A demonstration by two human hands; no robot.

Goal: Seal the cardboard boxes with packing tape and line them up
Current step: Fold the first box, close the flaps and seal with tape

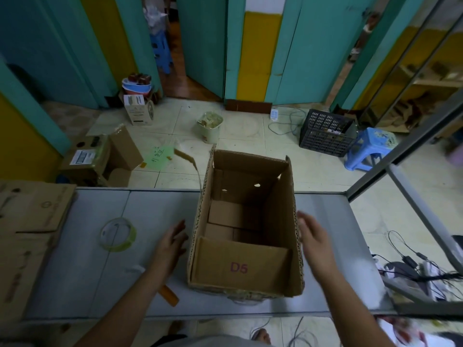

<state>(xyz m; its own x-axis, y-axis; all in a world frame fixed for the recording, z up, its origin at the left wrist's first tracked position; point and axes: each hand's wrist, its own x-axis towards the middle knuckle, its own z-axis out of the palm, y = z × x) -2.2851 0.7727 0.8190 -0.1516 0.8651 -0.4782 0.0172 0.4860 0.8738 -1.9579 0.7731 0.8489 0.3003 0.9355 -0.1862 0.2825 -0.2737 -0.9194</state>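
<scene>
The open cardboard box stands on the desk before me, only its own folded flaps showing inside, with my left hand and right hand straight-fingered beside its walls, holding nothing, and the tape roll farther left.

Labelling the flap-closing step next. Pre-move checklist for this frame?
1. Open box stands upright on the table: ok.
2. Top flaps closed: not ok; the D5 flap tips inward, the long side flaps stand up.
3. Hands free: ok; left hand and right hand are open, flanking the box, holding nothing.
4. Hands touching the box: cannot tell, blurred.
5. Tape roll nearby: ok, lies on the table left of the left hand.
6. Bottom seam taped: cannot tell.
</scene>
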